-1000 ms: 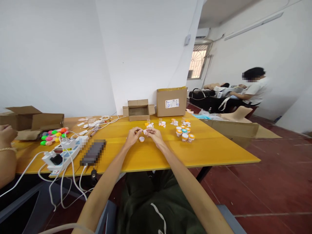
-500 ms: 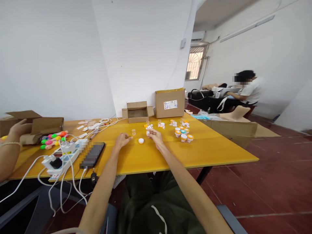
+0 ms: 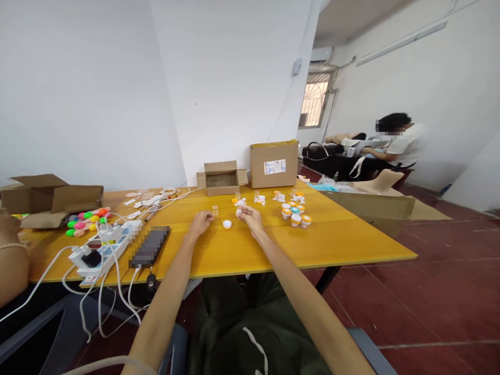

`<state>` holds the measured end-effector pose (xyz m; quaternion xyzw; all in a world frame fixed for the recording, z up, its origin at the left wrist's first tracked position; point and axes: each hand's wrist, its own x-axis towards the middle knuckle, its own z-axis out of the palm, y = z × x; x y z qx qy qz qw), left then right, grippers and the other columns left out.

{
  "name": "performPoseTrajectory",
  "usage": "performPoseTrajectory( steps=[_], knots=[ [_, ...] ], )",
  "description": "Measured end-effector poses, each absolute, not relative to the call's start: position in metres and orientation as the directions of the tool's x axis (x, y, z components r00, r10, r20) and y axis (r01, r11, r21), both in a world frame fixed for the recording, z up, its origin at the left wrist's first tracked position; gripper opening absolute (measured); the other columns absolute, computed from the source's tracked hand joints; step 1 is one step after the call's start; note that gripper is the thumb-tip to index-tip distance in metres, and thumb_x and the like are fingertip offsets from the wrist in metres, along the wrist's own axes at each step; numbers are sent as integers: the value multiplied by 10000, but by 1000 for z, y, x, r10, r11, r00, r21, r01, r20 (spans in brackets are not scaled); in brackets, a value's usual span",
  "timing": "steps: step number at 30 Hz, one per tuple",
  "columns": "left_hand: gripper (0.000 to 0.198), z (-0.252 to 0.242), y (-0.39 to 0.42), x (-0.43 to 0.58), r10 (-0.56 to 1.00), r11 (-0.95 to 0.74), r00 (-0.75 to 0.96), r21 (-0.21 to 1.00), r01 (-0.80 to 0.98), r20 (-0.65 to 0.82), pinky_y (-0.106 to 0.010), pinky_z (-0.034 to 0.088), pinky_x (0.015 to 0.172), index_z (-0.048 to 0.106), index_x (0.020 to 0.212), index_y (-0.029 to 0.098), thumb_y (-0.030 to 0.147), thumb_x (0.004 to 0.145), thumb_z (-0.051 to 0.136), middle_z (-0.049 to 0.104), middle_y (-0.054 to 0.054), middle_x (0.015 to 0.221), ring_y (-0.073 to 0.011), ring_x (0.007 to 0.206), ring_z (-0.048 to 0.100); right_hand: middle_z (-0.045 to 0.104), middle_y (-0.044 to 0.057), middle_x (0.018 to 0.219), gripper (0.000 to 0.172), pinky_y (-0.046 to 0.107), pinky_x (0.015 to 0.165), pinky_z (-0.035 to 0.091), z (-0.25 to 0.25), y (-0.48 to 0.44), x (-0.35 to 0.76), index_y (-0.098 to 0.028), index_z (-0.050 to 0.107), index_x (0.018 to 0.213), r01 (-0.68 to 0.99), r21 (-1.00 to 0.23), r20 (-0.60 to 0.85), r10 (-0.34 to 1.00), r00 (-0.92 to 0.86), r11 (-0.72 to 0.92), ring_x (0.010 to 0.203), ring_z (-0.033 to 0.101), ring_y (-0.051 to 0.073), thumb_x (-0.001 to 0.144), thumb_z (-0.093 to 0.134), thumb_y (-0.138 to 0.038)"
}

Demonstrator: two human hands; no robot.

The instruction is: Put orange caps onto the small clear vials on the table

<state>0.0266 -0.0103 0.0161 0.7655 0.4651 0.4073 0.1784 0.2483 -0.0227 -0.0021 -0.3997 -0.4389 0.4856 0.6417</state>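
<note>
while the two hands stand apart over the yellow wooden table (image 3: 344, 242), the head view shows the right hand (image 3: 252, 217) pinching a small white dotted piece (image 3: 238, 212) between thumb and fingers, held near the middle of the workspace. the left hand (image 3: 200, 224) is curled, its fingertips just beside a small clear cup (image 3: 215, 210); whether it grips anything i cannot tell. between the hands, a little nearer the person, sits a round white cap (image 3: 227, 224), apart from both.

farther back lie small piles of white pieces (image 3: 262, 200), and to the right of the right hand stands a cluster of lidded cups (image 3: 296, 221) with white, orange and teal tops. behind them are an open carton (image 3: 222, 190) and a taller box (image 3: 273, 166) against the wall. at the far left edge, another person's arm (image 3: 11, 265) shows beside the colourful items (image 3: 88, 221).

the step in hand looks like sorting out the dotted piece by fingertip. as i judge it, the next move calls for a light, steady pinch and care not to knock the clear cup.
</note>
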Motion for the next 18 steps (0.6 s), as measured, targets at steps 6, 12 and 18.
performPoseTrajectory(
  steps=[6, 12, 18],
  knots=[
    [163, 13, -11, 36, 831, -543, 267, 609, 579, 488, -323, 516, 772, 658, 671, 230, 119, 757, 576, 691, -16, 672, -213, 769, 669, 698, 12, 708, 219, 328, 666, 530, -4, -21, 249, -222, 709, 712, -218, -954, 178, 975, 132, 203, 736, 647, 202, 496, 741, -215],
    [172, 12, -12, 41, 825, -546, 229, 623, 560, 517, -317, 523, 769, 667, 760, 230, 115, 784, 541, 718, -24, 756, -203, 784, 674, 699, 11, 698, 216, 315, 645, 511, -5, -20, 250, -228, 718, 713, -196, -953, 213, 971, 106, 230, 720, 641, 197, 498, 726, -212],
    [76, 18, -16, 48, 842, -526, 116, 752, 397, 527, -302, 541, 670, 664, 773, 217, 235, 810, 600, 735, -40, 821, -184, 692, 666, 701, 8, 708, 233, 308, 660, 513, -5, -19, 250, -226, 717, 732, -180, -954, 228, 970, 86, 240, 735, 644, 189, 500, 735, -231]
  ],
)
